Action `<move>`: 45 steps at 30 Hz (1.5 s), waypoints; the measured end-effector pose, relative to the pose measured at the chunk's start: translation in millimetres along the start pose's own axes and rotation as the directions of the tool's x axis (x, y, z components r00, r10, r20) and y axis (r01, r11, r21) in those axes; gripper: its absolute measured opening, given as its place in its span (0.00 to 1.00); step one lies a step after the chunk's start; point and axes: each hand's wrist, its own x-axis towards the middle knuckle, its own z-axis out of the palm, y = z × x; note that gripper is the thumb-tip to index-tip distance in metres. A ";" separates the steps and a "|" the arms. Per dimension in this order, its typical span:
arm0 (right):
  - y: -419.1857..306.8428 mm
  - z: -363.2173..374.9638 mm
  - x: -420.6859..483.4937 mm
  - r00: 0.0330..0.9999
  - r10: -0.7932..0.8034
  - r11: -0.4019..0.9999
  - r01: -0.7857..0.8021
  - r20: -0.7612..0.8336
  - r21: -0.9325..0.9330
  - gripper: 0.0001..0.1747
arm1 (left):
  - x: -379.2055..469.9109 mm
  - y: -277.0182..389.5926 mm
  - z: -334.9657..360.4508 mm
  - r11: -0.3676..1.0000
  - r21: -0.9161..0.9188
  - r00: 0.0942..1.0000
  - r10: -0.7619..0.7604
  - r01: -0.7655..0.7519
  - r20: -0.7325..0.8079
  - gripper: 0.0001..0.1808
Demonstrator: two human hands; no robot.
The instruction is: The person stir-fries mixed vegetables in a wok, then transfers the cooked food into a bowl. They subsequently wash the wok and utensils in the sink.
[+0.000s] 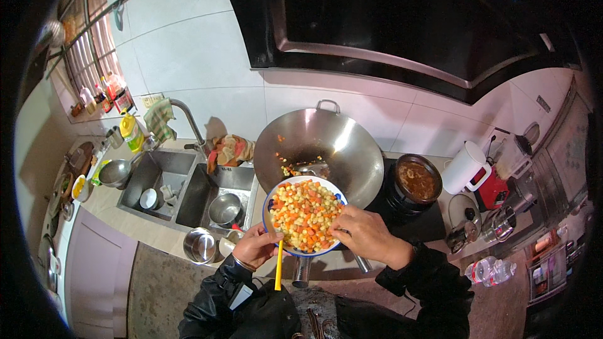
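Observation:
My left hand (256, 246) grips the left rim of a blue-rimmed white plate (268, 212), with a yellow handle (279, 266) pointing down beside the thumb. Diced carrot and corn kernels (306, 214) are heaped on the plate. At its right edge, my right hand (360, 233) has curled fingers near the food and the rim; a metal handle (362, 262) shows below them, and whether the fingers grip it is unclear. Behind the plate stands a large steel wok (362, 160), holding a metal ladle head (314, 168) and scattered bits of food.
Left of the wok is a double steel sink (188, 183) with a small pot (225, 209) inside. A steel pot (200, 246) stands on the front counter edge. To the right are a dark pot of brown liquid (417, 179), a white kettle (466, 167) and a glass lid (464, 212).

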 end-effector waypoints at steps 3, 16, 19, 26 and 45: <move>-2.7 3.5 2.1 0.998 -0.021 1.000 0.022 -0.060 0.019 0.07 | -0.5 -0.6 -0.5 1.000 0.002 1.000 -0.004 0.004 0.019 0.18; -7.2 17.7 14.6 0.987 -0.159 0.983 0.156 -0.030 -0.094 0.07 | -2.5 -0.5 5.3 1.000 -0.011 0.995 -0.007 0.008 0.100 0.20; -5.3 19.0 14.3 0.987 -0.144 0.989 0.141 -0.068 -0.053 0.08 | -3.3 0.0 4.7 1.000 -0.017 0.994 -0.016 0.018 0.106 0.20; -5.7 23.2 13.0 0.989 -0.108 0.994 0.110 -0.105 0.012 0.09 | -4.6 -3.3 8.5 0.999 -0.008 0.999 0.035 -0.035 0.026 0.18; 1.2 29.7 11.6 0.986 -0.137 0.990 0.133 -0.093 -0.047 0.07 | 2.9 -11.3 5.2 1.000 -0.007 0.999 0.026 -0.026 -0.033 0.16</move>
